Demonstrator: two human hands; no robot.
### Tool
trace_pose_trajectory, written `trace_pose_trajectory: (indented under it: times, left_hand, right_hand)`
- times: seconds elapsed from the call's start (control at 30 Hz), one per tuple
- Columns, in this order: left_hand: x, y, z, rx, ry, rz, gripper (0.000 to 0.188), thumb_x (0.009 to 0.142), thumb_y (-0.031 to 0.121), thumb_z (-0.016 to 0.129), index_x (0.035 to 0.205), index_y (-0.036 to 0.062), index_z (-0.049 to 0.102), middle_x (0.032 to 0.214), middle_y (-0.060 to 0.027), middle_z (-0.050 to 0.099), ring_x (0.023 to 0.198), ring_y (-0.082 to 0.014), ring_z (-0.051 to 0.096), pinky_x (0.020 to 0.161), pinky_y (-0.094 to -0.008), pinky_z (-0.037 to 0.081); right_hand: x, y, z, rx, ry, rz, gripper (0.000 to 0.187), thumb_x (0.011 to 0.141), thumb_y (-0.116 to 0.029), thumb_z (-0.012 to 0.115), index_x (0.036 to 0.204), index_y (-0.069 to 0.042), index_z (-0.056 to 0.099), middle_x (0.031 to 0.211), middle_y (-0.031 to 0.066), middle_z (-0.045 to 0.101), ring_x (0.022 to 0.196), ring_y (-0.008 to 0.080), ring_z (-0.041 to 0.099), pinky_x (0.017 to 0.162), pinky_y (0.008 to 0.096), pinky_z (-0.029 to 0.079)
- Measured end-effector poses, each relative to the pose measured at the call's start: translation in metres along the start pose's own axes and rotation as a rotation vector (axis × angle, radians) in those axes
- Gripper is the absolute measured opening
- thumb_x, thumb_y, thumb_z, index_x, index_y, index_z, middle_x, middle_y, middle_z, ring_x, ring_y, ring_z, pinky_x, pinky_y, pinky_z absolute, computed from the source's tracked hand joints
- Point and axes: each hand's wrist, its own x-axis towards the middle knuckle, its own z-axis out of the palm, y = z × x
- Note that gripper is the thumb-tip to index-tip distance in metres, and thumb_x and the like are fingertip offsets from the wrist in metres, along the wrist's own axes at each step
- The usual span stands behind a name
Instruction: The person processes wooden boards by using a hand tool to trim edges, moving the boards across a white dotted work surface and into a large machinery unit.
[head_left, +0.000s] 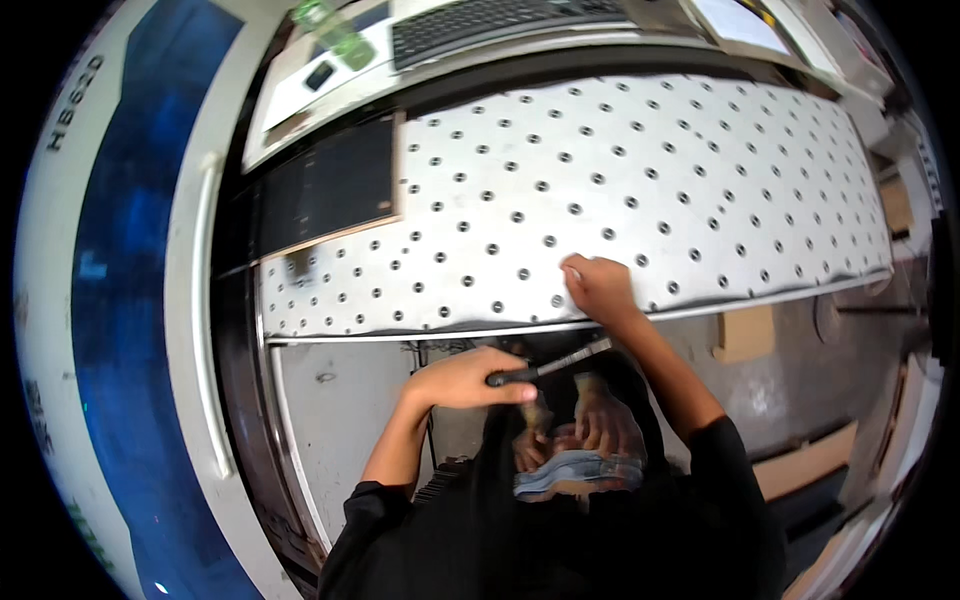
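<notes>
My left hand (pixel 468 379) is closed around the black handle of a slim tool with a narrow grey metal blade (pixel 575 357). It is held in front of my body, below the near edge of the table. The blade points to the right and slightly upward. My right hand (pixel 604 289) is curled into a fist over the near edge of a white sheet patterned with black round marks (pixel 560 180). Its fingers are folded, and whatever they may hold is hidden. The sheet covers most of the tabletop.
A black panel (pixel 330 185) lies on the sheet's left end. Behind are a keyboard (pixel 500 25) and a green-tinted clear bottle (pixel 340 38). A large white-and-blue machine (pixel 190 330) stands at left. Cardboard pieces (pixel 748 333) lie at lower right. My black shirt carries a printed picture.
</notes>
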Motion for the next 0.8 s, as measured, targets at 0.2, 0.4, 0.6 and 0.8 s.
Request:
trace_pose_trajectory:
  times: [0.2,0.4,0.6,0.8]
  left_hand:
    - [-0.038,-0.041,-0.027,0.130,0.786,-0.653,0.073,0.094,0.068,0.060,0.109,-0.0024,0.075,0.088,-0.0213,0.074,0.089,-0.0352,0.071,0.083,-0.0454,0.052]
    - [-0.013,-0.060,-0.072,-0.117,0.748,-0.458,0.069,0.098,0.064,0.058,0.082,-0.0020,0.067,0.058,-0.0045,0.056,0.051,-0.0147,0.054,0.055,-0.0329,0.044]
    - [0.089,-0.015,-0.148,-0.061,0.567,-0.180,0.069,0.100,0.066,0.051,0.067,0.0065,0.058,0.047,-0.0028,0.052,0.045,-0.0173,0.056,0.057,-0.0337,0.048]
    - [0.151,-0.018,-0.163,-0.171,0.352,-0.088,0.056,0.098,0.055,0.065,0.073,0.0053,0.055,0.052,-0.0025,0.053,0.040,-0.0132,0.053,0.041,-0.0299,0.043]
  right_hand:
    - [0.002,-0.008,0.003,-0.089,-0.089,0.113,0.003,0.091,-0.016,0.067,0.092,-0.014,0.067,0.055,0.0082,0.058,0.052,0.0298,0.062,0.052,0.0433,0.048]
    - [0.010,-0.011,0.001,-0.145,-0.149,0.200,0.004,0.090,-0.015,0.067,0.093,-0.013,0.066,0.054,0.0084,0.058,0.051,0.0302,0.062,0.050,0.0430,0.048]
    - [0.010,-0.009,0.004,-0.186,-0.012,0.171,0.003,0.091,-0.015,0.067,0.091,-0.012,0.069,0.055,0.0077,0.059,0.050,0.0289,0.062,0.050,0.0404,0.048]
    - [0.011,-0.008,0.010,-0.218,0.057,0.216,0.005,0.090,-0.014,0.067,0.090,-0.011,0.070,0.058,0.0094,0.062,0.052,0.0286,0.064,0.051,0.0397,0.050]
